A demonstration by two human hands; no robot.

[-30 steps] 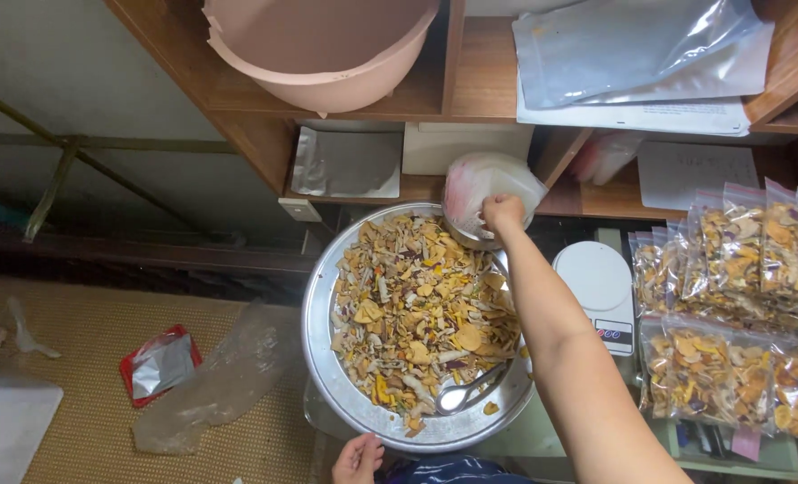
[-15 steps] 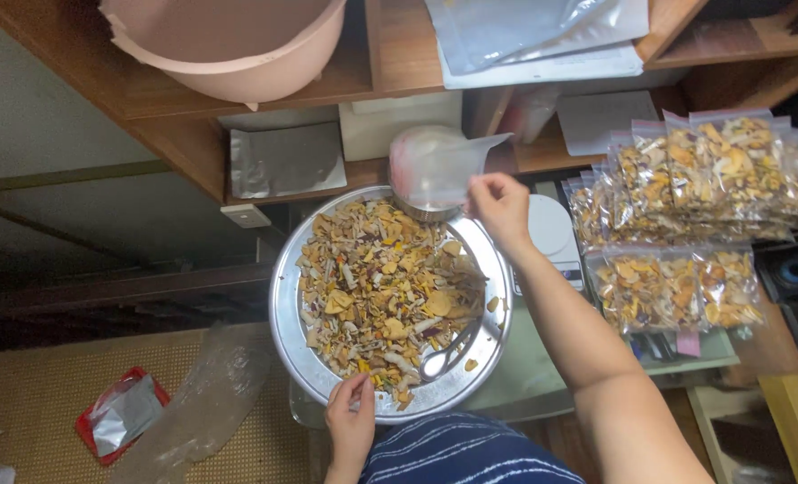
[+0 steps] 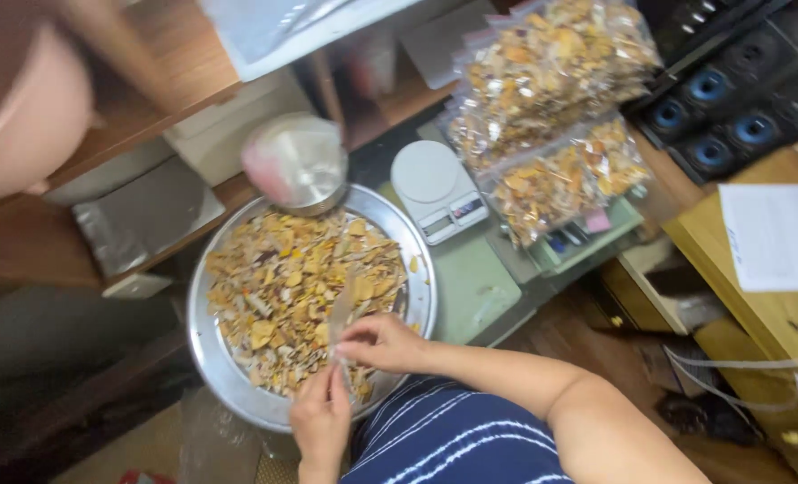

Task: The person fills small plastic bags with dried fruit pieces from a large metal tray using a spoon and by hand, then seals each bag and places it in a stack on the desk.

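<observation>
A large round metal tray [image 3: 420, 269] holds a heap of dried vegetable and fruit chips [image 3: 282, 282]. Over the tray's near edge, my left hand [image 3: 321, 419] and my right hand [image 3: 383, 344] are close together. Both pinch a small clear plastic bag [image 3: 341, 315] that stands up between them, blurred. At the tray's far rim sits a small metal bowl [image 3: 299, 164] holding a stack of clear bags with pink edges.
A white kitchen scale [image 3: 435, 186] stands right of the tray on a green mat [image 3: 471, 285]. Several filled chip bags [image 3: 551, 99] pile up behind it. A pink basin [image 3: 22, 125] sits on the wooden shelf, black speakers [image 3: 731, 99] at far right.
My right hand came back from the bowl with a clear bag and joined my left hand at the tray's near edge. The view swung and tilted to the right.
</observation>
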